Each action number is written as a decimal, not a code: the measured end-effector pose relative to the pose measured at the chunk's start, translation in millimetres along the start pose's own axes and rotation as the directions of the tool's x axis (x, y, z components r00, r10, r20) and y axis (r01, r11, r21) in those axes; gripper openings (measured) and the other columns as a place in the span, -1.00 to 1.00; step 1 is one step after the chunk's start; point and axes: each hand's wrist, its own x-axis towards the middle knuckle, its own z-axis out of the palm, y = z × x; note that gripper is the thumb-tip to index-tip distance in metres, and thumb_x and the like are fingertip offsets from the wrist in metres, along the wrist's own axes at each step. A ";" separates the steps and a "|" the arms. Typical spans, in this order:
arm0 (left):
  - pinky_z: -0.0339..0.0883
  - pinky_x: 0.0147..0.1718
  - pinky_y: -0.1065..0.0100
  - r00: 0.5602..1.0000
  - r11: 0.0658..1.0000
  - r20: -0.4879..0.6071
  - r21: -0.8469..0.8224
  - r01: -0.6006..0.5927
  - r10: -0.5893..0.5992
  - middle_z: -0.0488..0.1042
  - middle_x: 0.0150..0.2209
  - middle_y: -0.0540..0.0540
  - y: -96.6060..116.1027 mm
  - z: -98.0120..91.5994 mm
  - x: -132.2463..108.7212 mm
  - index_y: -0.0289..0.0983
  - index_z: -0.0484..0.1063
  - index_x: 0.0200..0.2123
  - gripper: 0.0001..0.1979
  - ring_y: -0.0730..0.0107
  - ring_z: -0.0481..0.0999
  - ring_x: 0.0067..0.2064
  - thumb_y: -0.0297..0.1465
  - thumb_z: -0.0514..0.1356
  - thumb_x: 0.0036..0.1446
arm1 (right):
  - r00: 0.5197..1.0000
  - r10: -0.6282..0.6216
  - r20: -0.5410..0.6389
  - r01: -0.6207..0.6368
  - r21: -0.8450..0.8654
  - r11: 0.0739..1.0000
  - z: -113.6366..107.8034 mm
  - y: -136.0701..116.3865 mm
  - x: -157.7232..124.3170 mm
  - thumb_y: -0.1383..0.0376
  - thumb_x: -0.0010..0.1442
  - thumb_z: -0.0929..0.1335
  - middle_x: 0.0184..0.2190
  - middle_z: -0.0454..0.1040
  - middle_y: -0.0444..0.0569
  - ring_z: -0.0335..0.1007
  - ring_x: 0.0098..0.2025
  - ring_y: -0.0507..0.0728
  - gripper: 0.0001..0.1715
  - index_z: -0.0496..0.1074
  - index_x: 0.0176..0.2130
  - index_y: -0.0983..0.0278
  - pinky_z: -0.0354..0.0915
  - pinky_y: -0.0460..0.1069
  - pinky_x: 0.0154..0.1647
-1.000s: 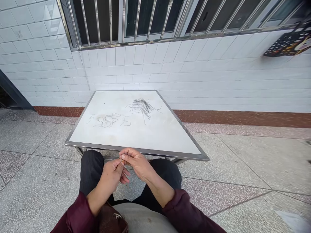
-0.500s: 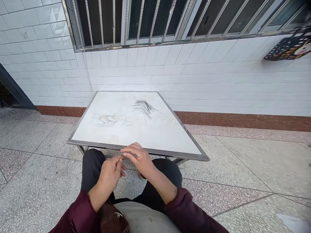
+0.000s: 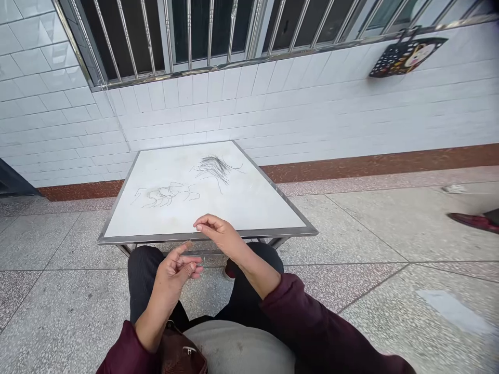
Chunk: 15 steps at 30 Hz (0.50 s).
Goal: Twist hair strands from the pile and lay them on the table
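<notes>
My right hand (image 3: 221,236) is pinched at thumb and forefinger over the near edge of the white table (image 3: 249,208). From its fingertips a very fine, wire-like strand runs down toward my left hand (image 3: 175,270). That hand is palm up over my lap with its fingers apart; something brownish covers its forefinger tip. A faint thin line also shows by its other fingertips, too fine to make out. On the tabletop lie a dark bundle of thin strands (image 3: 215,167) and a looser scatter of bent, curled strands (image 3: 166,195) to its left.
A grey metal frame (image 3: 210,235) edges the table, which stands against a white tiled wall (image 3: 312,114). Above are barred windows (image 3: 210,31), with a patterned bag (image 3: 405,56) hanging at right. A brown bag (image 3: 181,353) is at my lap. Another person's dark red shoe (image 3: 473,222) shows at far right.
My hands, which were together, have moved apart. The right has risen over the table edge and the left hand's fingers have spread. The view has shifted right, and a person's shoe has appeared.
</notes>
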 end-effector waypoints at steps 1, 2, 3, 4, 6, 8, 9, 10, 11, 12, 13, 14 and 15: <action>0.46 -0.24 0.27 1.000 1.000 -0.003 -0.001 -0.010 0.010 0.60 -0.19 -0.24 -1.0 1.3 0.7 -0.34 0.31 0.13 -0.29 0.24 0.62 -0.26 -0.20 0.41 -0.06 | 1.000 0.005 -0.005 -0.005 0.001 1.000 -1.0 0.2 0.7 0.15 0.16 0.38 -0.31 0.49 -0.11 0.35 -0.23 0.09 -0.82 0.48 -0.29 0.20 0.24 0.01 -0.13; 0.46 -0.23 0.26 1.000 1.000 -0.003 -0.002 -0.021 0.021 0.59 -0.17 -0.25 -1.6 2.6 1.2 -0.33 0.28 0.16 -0.26 0.22 0.63 -0.24 -0.20 0.41 -0.05 | 1.000 0.010 -0.011 -0.010 -0.001 1.000 -2.1 0.8 1.5 0.14 0.16 0.38 -0.31 0.48 -0.12 0.35 -0.23 0.09 -0.81 0.48 -0.28 0.20 0.24 0.01 -0.12; 0.46 -0.21 0.25 0.999 0.999 -0.002 -0.004 -0.033 0.033 0.58 -0.15 -0.25 -1.9 3.8 1.7 -0.31 0.24 0.20 -0.22 0.21 0.63 -0.22 -0.19 0.41 -0.04 | 1.000 0.014 -0.016 -0.014 -0.004 1.000 -3.6 2.0 2.5 0.14 0.16 0.37 -0.31 0.48 -0.12 0.34 -0.23 0.09 -0.80 0.48 -0.28 0.20 0.23 0.01 -0.12; 0.46 -0.20 0.25 0.999 0.999 -0.002 -0.004 -0.043 0.043 0.57 -0.12 -0.26 -1.9 4.6 2.1 -0.29 0.18 0.24 -0.18 0.21 0.62 -0.21 -0.18 0.40 -0.03 | 1.000 0.017 -0.020 -0.017 -0.006 1.000 -5.5 4.0 4.1 0.13 0.16 0.37 -0.31 0.48 -0.12 0.33 -0.24 0.09 -0.80 0.48 -0.28 0.20 0.23 0.01 -0.13; 0.46 -0.23 0.27 0.999 0.999 -0.011 0.016 -0.052 0.053 0.55 -0.06 -0.27 -1.8 4.4 3.4 -0.24 0.05 0.31 -0.11 0.22 0.62 -0.19 -0.16 0.37 0.00 | 0.999 0.023 -0.030 -0.024 -0.013 1.000 -11.7 10.6 9.6 0.11 0.16 0.37 -0.31 0.47 -0.12 0.32 -0.24 0.08 -0.77 0.47 -0.27 0.21 0.22 0.01 -0.13; 0.46 -0.30 0.32 0.999 0.997 -0.033 0.061 -0.039 0.041 0.53 -0.02 -0.28 -3.9 -0.3 6.3 -0.21 -0.02 0.34 -0.08 0.24 0.61 -0.20 -0.14 0.36 0.02 | 0.998 0.033 -0.056 -0.035 -0.036 0.999 -21.8 21.3 19.2 0.09 0.14 0.37 -0.31 0.47 -0.11 0.31 -0.25 0.09 -0.73 0.47 -0.26 0.22 0.22 0.01 -0.13; 0.45 -0.35 0.35 0.998 0.995 -0.047 0.091 -0.030 0.034 0.53 -0.02 -0.28 -6.5 -5.1 8.5 -0.21 0.01 0.33 -0.10 0.26 0.61 -0.21 -0.12 0.35 0.02 | 0.996 0.040 -0.079 -0.044 -0.052 0.998 -28.5 27.8 25.4 0.07 0.13 0.37 -0.31 0.48 -0.11 0.31 -0.25 0.09 -0.71 0.47 -0.25 0.22 0.22 0.01 -0.14; 0.44 -0.38 0.37 0.998 0.992 -0.061 0.122 -0.023 0.031 0.54 -0.03 -0.28 -10.6 -11.9 11.3 -0.23 0.07 0.31 -0.13 0.27 0.61 -0.23 -0.11 0.34 0.02 | 0.994 0.047 -0.102 -0.055 -0.077 0.996 -36.2 35.1 32.3 0.05 0.11 0.37 -0.31 0.48 -0.11 0.31 -0.25 0.09 -0.68 0.46 -0.25 0.22 0.22 0.01 -0.15; 0.44 -0.41 0.37 0.996 0.987 -0.076 0.159 -0.027 0.040 0.55 -0.06 -0.28 -16.1 -21.0 14.6 -0.26 0.16 0.27 -0.19 0.28 0.61 -0.26 -0.08 0.33 0.02 | 0.992 0.051 -0.118 -0.062 -0.095 0.994 -44.6 42.7 39.7 0.03 0.09 0.36 -0.32 0.48 -0.10 0.31 -0.26 0.09 -0.66 0.46 -0.26 0.22 0.22 0.01 -0.16; 0.44 -0.42 0.36 0.995 0.976 -0.082 0.213 -0.035 0.054 0.57 -0.11 -0.27 -23.1 -32.2 18.2 -0.30 0.27 0.19 -0.27 0.27 0.60 -0.29 -0.06 0.30 0.04 | 0.990 0.052 -0.130 -0.067 -0.110 0.992 -53.6 50.6 47.4 0.02 0.07 0.37 -0.34 0.48 -0.10 0.31 -0.27 0.10 -0.66 0.46 -0.29 0.23 0.21 0.01 -0.16; 0.45 -0.40 0.34 0.991 0.956 -0.100 0.291 -0.051 0.083 0.59 -0.17 -0.26 -31.4 -45.5 21.9 -0.34 0.35 0.12 -0.36 0.26 0.60 -0.30 -0.05 0.26 0.08 | 0.988 0.055 -0.143 -0.074 -0.127 0.989 -62.9 58.6 55.1 0.02 0.06 0.37 -0.35 0.48 -0.10 0.31 -0.27 0.10 -0.65 0.46 -0.31 0.23 0.21 0.01 -0.15; 0.46 -0.37 0.31 0.982 0.922 -0.137 0.382 -0.069 0.130 0.60 -0.20 -0.24 -40.9 -60.3 25.6 -0.34 0.39 0.08 -0.42 0.25 0.61 -0.29 -0.05 0.21 0.13 | 0.986 0.061 -0.154 -0.084 -0.146 0.986 -72.0 66.5 62.7 0.01 0.04 0.38 -0.36 0.49 -0.10 0.31 -0.27 0.11 -0.65 0.46 -0.33 0.24 0.21 0.02 -0.15; 0.47 -0.32 0.27 0.965 0.874 -0.183 0.480 -0.080 0.189 0.60 -0.21 -0.23 -51.1 -76.1 29.0 -0.33 0.41 0.06 -0.46 0.22 0.61 -0.27 -0.06 0.17 0.17 | 0.983 0.071 -0.167 -0.099 -0.165 0.981 -80.7 74.3 70.1 0.02 0.03 0.38 -0.38 0.49 -0.10 0.32 -0.28 0.11 -0.65 0.46 -0.35 0.24 0.21 0.02 -0.16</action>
